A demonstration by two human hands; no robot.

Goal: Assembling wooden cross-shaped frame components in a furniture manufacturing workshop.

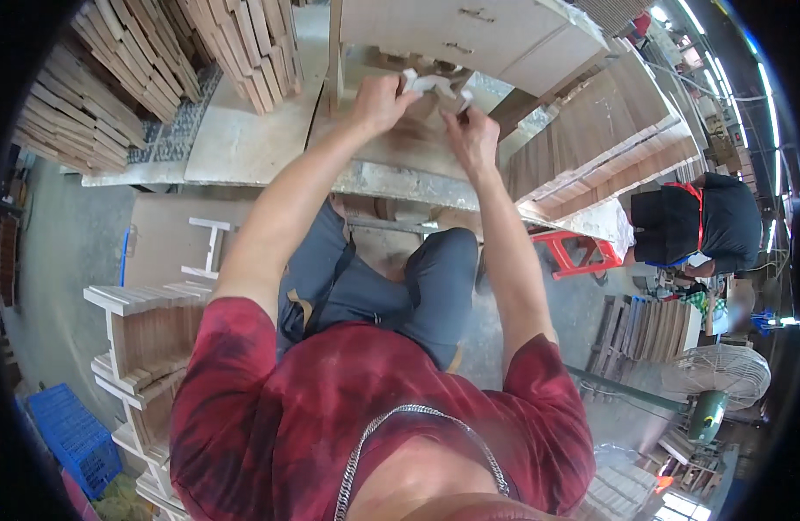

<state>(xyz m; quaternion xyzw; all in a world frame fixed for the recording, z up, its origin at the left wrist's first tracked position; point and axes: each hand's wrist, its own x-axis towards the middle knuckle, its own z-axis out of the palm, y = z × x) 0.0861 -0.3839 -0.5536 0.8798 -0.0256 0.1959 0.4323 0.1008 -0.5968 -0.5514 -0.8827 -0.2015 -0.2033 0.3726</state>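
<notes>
The worn tabletop [269,143] spreads out ahead of the person, with a pale wooden cabinet [521,43] standing at its far side. Stacked boards [599,130] lie to the right, and bundled wood strips [243,43] stand to the left. Between the left hand [381,102] and the right hand [475,137], near the cabinet's opening, is a small pale curved piece [434,84], each grip pinching one end of it
</notes>
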